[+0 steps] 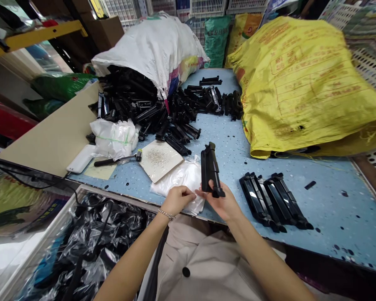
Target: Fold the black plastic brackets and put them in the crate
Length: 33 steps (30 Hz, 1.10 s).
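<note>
My right hand (223, 202) grips the lower end of a long black plastic part (209, 169), holding it upright over the near edge of the blue table (329, 209). My left hand (177, 199) is closed in a pinch just left of it, fingertips pointing at the part's base; what it pinches is too small to make out. Under my left hand lies a clear plastic bag (180, 175). A white tile (159, 159) sprinkled with tiny metal bits sits left of the bag. Three like black parts (274, 201) lie side by side to my right.
A heap of black parts (163, 110) spills from a white sack (153, 46) at the back. A yellow sack (303, 79) fills the right rear. A small hammer (117, 159), a white bag (114, 138) and a crate of black plastic film (90, 238) lie to the left.
</note>
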Available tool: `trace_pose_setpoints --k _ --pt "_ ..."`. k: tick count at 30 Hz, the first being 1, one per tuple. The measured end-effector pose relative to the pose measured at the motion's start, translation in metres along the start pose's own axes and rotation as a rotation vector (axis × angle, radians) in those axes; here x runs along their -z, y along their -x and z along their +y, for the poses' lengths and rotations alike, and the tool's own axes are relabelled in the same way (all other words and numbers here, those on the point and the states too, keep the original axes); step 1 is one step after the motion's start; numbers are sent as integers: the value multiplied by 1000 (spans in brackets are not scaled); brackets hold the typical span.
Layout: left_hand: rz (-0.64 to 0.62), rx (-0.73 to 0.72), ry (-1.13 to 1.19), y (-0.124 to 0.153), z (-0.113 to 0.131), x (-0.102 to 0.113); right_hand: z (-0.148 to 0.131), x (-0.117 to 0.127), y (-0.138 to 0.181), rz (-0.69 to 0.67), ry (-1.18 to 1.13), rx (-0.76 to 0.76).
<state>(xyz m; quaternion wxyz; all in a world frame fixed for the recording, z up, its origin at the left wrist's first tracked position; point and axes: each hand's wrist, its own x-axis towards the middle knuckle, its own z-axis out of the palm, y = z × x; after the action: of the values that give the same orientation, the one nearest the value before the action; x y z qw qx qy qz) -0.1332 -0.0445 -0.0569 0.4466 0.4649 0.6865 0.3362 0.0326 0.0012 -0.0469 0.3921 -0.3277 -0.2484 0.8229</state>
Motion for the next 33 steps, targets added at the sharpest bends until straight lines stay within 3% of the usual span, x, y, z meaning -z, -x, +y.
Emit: trace_pose_setpoints --k 3,7,12,16,19,22,25,28,30,33 --pt "77 -66 31 8 3 15 9 9 -11 33 17 9" --pt "188 -333 -117 13 8 15 14 22 -12 67 52 10" --pt "120 -336 -440 8 15 2 15 23 -11 55 53 5" --pt "108 -446 -695 12 25 17 12 18 -16 60 4 -12" --pt "143 -415 -826 16 27 24 5 19 -6 78 -30 -23" --pt "116 -427 -683 16 21 21 0 34 27 50 -97 -175" --pt "85 -425 -491 15 14 20 5 56 65 -99 -211 -486" --pt "32 -441 -423 24 15 21 20 67 75 -201 -330 -719" --pt "-43 -504 -435 36 20 17 30 63 62 -210 -324 -742" --pt "-209 -621 -455 58 30 0 35 42 36 -161 -8 -481"
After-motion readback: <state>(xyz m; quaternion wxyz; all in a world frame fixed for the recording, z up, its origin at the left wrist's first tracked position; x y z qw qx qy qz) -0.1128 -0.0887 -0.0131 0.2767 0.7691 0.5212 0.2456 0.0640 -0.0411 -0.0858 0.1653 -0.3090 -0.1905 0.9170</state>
